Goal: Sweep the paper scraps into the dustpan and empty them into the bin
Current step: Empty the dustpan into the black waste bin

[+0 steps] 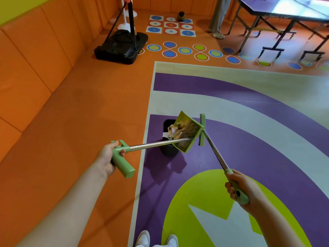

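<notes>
— While the dustpan [187,134] is tipped over the bin [168,138], how are the hands placed?

— The left hand [108,157] is wrapped around the green grip at the end of the dustpan's metal pole, so the pan is held raised and tilted, its open side turned down toward the bin. The right hand [240,188] is curled around the green handle of the broom [203,130], whose head is seen just beside the back edge of the pan, above the floor.

— And where are the paper scraps [173,131] found?

— They are bunched at the lower lip of the pan, right over the mouth of the black bin, some seemingly already past the edge. The bin is stood on the purple band of the patterned floor [231,139], near the border with the orange area.

— What else is seen?

— A black weighted base [121,47] with poles is set by the orange padded wall [44,50]; a folding table [284,9] is seen far right, and white shoes [156,239] at the bottom edge.
</notes>
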